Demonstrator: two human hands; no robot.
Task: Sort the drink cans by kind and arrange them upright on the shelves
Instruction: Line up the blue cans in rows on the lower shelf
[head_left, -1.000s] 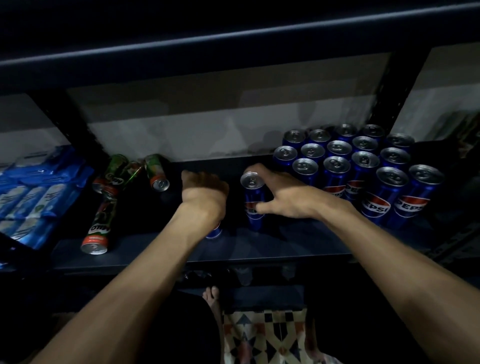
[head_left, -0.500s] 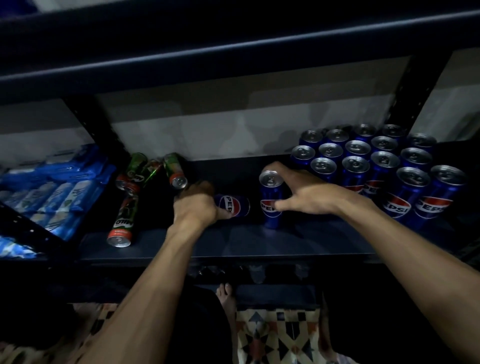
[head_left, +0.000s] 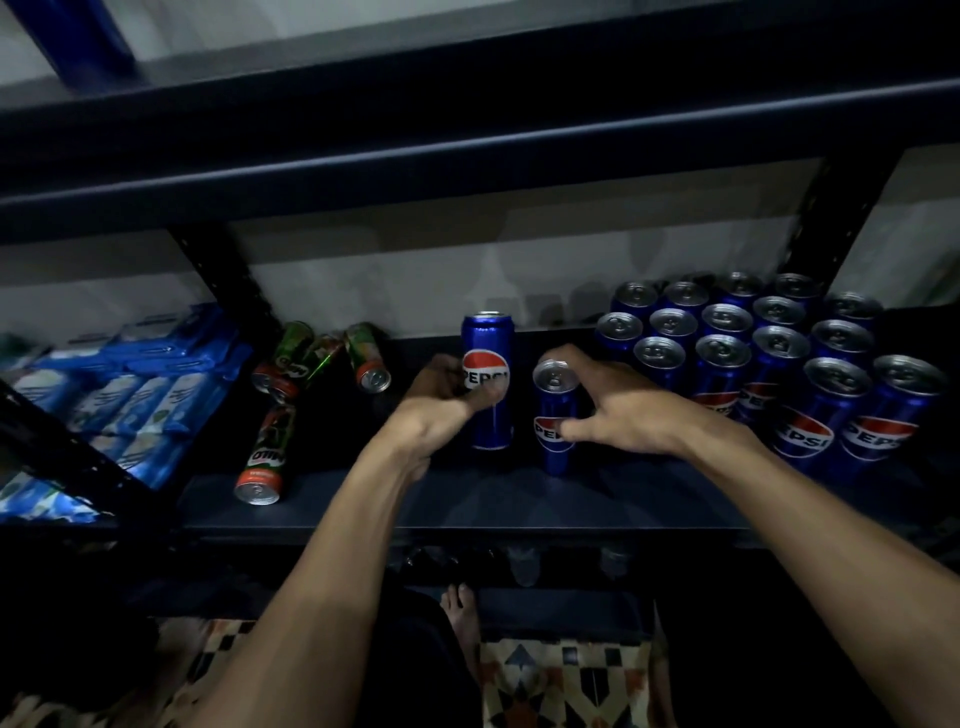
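Shelf (head_left: 467, 499): dark board with a bare front strip running along its front edge, in front of both hands; a second dark shelf edge (head_left: 467, 156) hangs low overhead.
Left hand (head_left: 441, 402): wrapped around the lower middle of an upright Pepsi can (head_left: 487, 364), thumb across the logo, fingers behind it; the can's base seems to meet the board, though shadow makes that hard to judge.
Right hand (head_left: 618, 410): spread around a second upright can (head_left: 555, 415), fingers over the rim, thumb on the logo at the front; a loose, wide hold.
Gap between the two cans: narrow, the pair standing just beside each other near the shelf's middle.
Sorted block (head_left: 753, 353): blue Pepsi cans upright in tight rows on the right, the nearest row close to the front edge; the right wrist crosses in front of some.
Open room: a bare stretch of board between the held cans and the green cans, and another behind the held cans up to the wall.
Milo cans (head_left: 311, 364): green, lying on their sides at the left; one (head_left: 265, 457) points its end at the front edge.
Blue packets (head_left: 130, 384): stacked on the neighbouring shelf, cut off by the left border.
Hard to read: items under the shelf are lost in darkness; a bare foot (head_left: 460, 618) and patterned floor (head_left: 566, 680) show below.
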